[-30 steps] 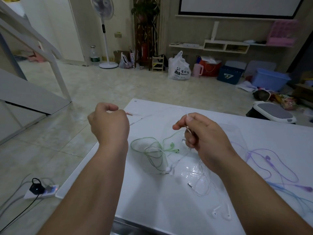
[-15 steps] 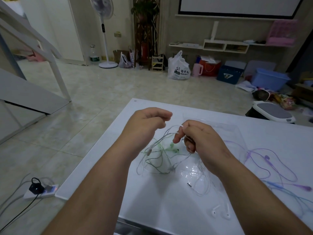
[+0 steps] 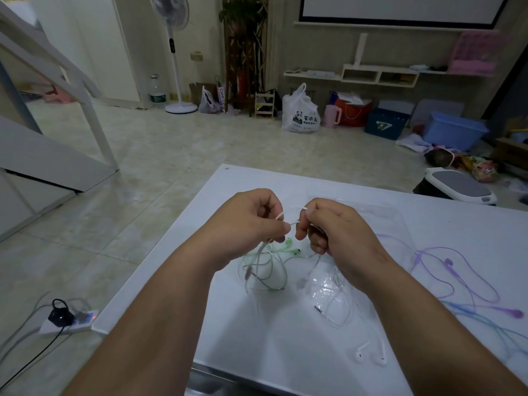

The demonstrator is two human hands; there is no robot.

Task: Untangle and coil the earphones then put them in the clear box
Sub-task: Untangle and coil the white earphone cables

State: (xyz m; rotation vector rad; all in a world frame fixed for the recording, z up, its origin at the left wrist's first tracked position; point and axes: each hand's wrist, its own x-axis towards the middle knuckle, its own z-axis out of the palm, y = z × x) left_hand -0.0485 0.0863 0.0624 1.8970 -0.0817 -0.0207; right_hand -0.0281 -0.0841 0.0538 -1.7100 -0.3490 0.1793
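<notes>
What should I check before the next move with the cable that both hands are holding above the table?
1. Left hand pinches the white cable: ok.
2. Right hand pinches it too: ok.
3. Cable free of the green earphones below: cannot tell; the strands overlap.
4. Coil finished: not ok; loose strands hang below the left hand.
5. Clear box behind the right hand is open: cannot tell.
6. Purple earphones lie apart, to the right: ok.
</notes>
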